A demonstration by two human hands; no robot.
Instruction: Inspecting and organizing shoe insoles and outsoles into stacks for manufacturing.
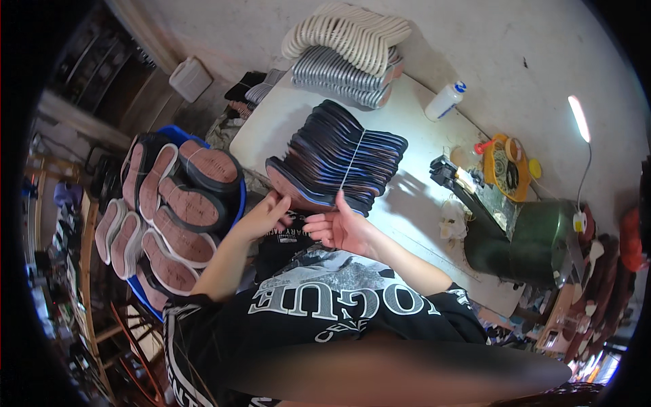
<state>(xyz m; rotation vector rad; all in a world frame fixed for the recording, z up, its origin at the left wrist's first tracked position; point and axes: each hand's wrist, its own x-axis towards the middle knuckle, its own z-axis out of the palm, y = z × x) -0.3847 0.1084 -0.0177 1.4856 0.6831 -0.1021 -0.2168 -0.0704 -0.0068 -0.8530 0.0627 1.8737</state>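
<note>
A tied bundle of dark shoe soles point(339, 157) stands on edge on the white table, a thin light string running across it. The nearest sole shows a pinkish-brown face. My left hand point(270, 216) is at the near left of the bundle, fingers loosely bent and apart, the tips at that sole's lower edge. Palm up, my right hand point(344, 229) lies below the near end with its fingers spread. Its thumb points up at the bundle's edge; whether it touches is hard to tell. Nothing shows in either hand.
White soles point(349, 34) and grey soles point(342, 74) are stacked at the table's point(261, 132) far end. A blue tub point(242, 197) heaped with pink-faced soles is at my left. To the right are a white bottle point(445, 102), a yellow tray point(521, 182), a green drum point(542, 241) and a lit lamp point(578, 119).
</note>
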